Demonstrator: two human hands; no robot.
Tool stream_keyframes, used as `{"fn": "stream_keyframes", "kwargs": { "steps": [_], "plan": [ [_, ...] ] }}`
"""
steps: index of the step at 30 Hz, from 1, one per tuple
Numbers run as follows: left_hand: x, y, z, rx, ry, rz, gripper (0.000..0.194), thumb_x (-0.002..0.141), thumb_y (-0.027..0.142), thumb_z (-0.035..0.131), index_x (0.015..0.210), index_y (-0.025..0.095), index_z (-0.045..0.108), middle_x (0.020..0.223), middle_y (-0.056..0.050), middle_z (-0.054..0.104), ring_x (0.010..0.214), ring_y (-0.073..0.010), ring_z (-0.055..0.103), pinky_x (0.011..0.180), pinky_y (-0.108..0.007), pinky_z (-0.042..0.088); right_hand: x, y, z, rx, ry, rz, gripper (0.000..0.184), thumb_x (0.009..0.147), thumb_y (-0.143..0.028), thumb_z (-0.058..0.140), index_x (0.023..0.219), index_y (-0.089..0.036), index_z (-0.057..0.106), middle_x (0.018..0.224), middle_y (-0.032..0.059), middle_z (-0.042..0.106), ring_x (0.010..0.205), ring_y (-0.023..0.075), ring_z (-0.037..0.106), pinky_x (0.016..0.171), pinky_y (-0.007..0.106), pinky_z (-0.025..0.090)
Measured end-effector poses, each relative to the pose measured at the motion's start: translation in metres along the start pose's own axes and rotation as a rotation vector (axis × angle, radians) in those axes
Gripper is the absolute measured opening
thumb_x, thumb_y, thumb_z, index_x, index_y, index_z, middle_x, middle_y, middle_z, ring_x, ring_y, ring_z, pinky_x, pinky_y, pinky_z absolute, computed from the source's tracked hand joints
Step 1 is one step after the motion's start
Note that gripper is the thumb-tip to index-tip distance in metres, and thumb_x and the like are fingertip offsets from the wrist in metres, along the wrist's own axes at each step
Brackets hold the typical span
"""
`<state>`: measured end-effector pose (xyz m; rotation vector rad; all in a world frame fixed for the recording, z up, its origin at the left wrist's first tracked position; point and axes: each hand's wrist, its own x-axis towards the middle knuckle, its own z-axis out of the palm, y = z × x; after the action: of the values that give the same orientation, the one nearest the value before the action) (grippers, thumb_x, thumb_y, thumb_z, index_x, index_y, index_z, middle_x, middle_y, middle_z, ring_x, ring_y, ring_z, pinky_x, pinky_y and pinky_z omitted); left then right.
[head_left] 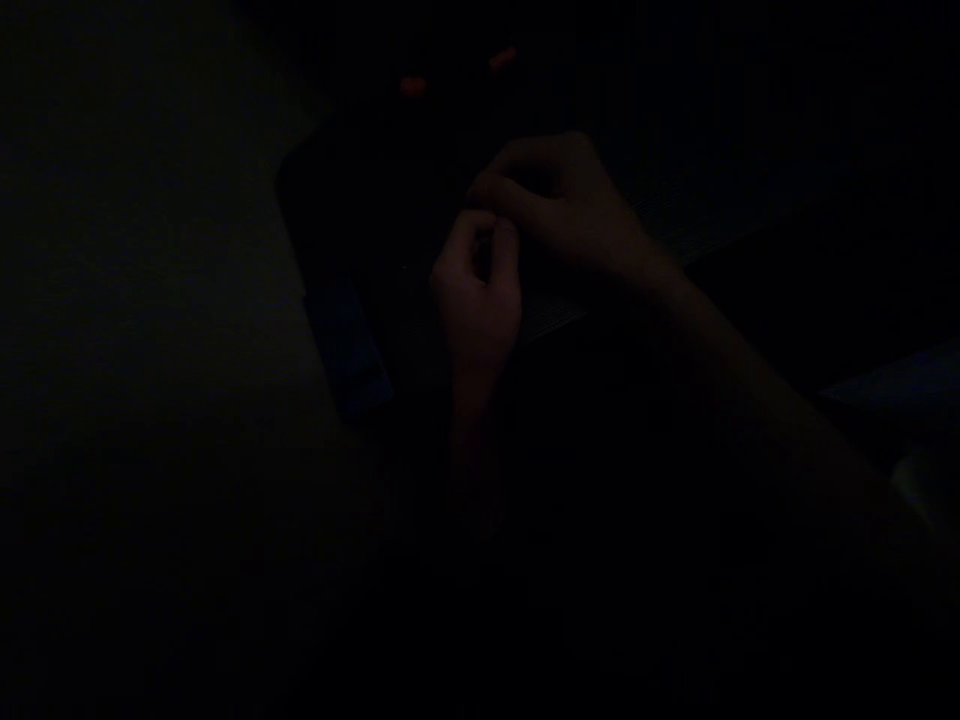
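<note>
The view is very dark. My left hand (480, 290) is near the middle, its thumb and fingers curled together in a pinch. Just above and to the right, my right hand (559, 195) is also pinched, its fingertips close to those of the left. Whatever lies between the fingertips is too dark or too small to make out. Both hands are over a dark surface (337, 215) with a rounded corner at its left.
Two small orange-red things, one on the left (413, 87) and one on the right (502, 59), lie beyond my hands. A dim blue patch (349, 350) shows at the dark surface's lower left edge. A greenish-grey floor (150, 250) spreads at the left.
</note>
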<state>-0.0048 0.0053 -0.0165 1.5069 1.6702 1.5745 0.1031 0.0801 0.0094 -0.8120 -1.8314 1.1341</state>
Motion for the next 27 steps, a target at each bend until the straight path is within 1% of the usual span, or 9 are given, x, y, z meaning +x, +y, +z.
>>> {"fn": "stream_keyframes", "kwargs": {
  "steps": [4, 7, 11, 16, 21, 23, 27],
  "plan": [
    [-0.0003, 0.0016, -0.0004, 0.009, -0.002, -0.02, 0.036, 0.098, 0.058, 0.057, 0.083, 0.025, 0.058, 0.076, -0.001, 0.062, 0.078, -0.0192, 0.064, 0.067, -0.03, 0.051, 0.0013, 0.0009, 0.0004, -0.006, -0.003, 0.015, 0.019, 0.089, -0.037, 0.061, 0.074, -0.035, 0.071, 0.09, -0.0037, 0.077, 0.093, 0.027, 0.068, 0.082, 0.039, 0.051],
    [-0.0002, 0.0009, -0.0004, 0.003, -0.005, -0.041, 0.033, 0.097, 0.055, 0.059, 0.083, 0.025, 0.058, 0.077, -0.001, 0.064, 0.076, -0.0189, 0.064, 0.066, -0.03, 0.052, 0.0023, 0.0014, 0.0006, -0.008, 0.011, 0.009, 0.017, 0.087, -0.038, 0.062, 0.073, -0.035, 0.071, 0.089, -0.0032, 0.078, 0.092, 0.0276, 0.068, 0.081, 0.04, 0.05],
    [0.0, -0.0003, 0.0001, 0.012, 0.001, -0.036, 0.029, 0.099, 0.05, 0.059, 0.081, 0.026, 0.058, 0.077, -0.001, 0.066, 0.076, -0.0191, 0.064, 0.064, -0.03, 0.052, 0.0015, 0.0016, -0.0001, -0.01, -0.004, 0.003, 0.018, 0.089, -0.035, 0.06, 0.076, -0.035, 0.072, 0.09, -0.0029, 0.077, 0.094, 0.0282, 0.069, 0.082, 0.041, 0.05],
    [0.0, -0.0015, 0.0002, -0.007, -0.005, -0.039, 0.024, 0.099, 0.044, 0.061, 0.082, 0.026, 0.059, 0.077, 0.0, 0.065, 0.075, -0.0187, 0.064, 0.063, -0.031, 0.052, 0.001, 0.0039, 0.0003, 0.009, 0.001, -0.031, 0.02, 0.092, -0.031, 0.059, 0.077, -0.032, 0.072, 0.087, -0.0014, 0.076, 0.091, 0.0274, 0.069, 0.081, 0.041, 0.049],
    [0.0002, -0.0016, -0.0003, -0.013, -0.008, -0.079, 0.024, 0.098, 0.046, 0.062, 0.082, 0.028, 0.06, 0.075, 0.0, 0.065, 0.077, -0.0201, 0.064, 0.063, -0.032, 0.051, 0.0017, 0.0058, 0.0017, 0.02, 0.008, -0.027, 0.02, 0.093, -0.028, 0.059, 0.078, -0.03, 0.073, 0.086, -0.0014, 0.075, 0.089, 0.0259, 0.069, 0.079, 0.039, 0.05],
    [0.0002, -0.0016, -0.0001, -0.01, -0.002, -0.068, 0.025, 0.098, 0.048, 0.062, 0.082, 0.029, 0.06, 0.075, 0.0, 0.065, 0.076, -0.0202, 0.064, 0.062, -0.033, 0.051, 0.0018, 0.0061, 0.0018, 0.024, 0.014, -0.033, 0.02, 0.092, -0.028, 0.059, 0.078, -0.029, 0.073, 0.086, -0.0011, 0.075, 0.088, 0.0257, 0.069, 0.079, 0.039, 0.049],
    [0.0001, -0.0013, 0.0004, -0.064, 0.013, -0.005, 0.027, 0.098, 0.047, 0.063, 0.08, 0.027, 0.059, 0.076, 0.0, 0.065, 0.075, -0.019, 0.063, 0.065, -0.034, 0.05, 0.0019, 0.0054, 0.0009, 0.021, 0.001, -0.025, 0.02, 0.092, -0.03, 0.061, 0.075, -0.031, 0.072, 0.086, -0.002, 0.075, 0.089, 0.0254, 0.068, 0.079, 0.038, 0.049]
  ]
}}
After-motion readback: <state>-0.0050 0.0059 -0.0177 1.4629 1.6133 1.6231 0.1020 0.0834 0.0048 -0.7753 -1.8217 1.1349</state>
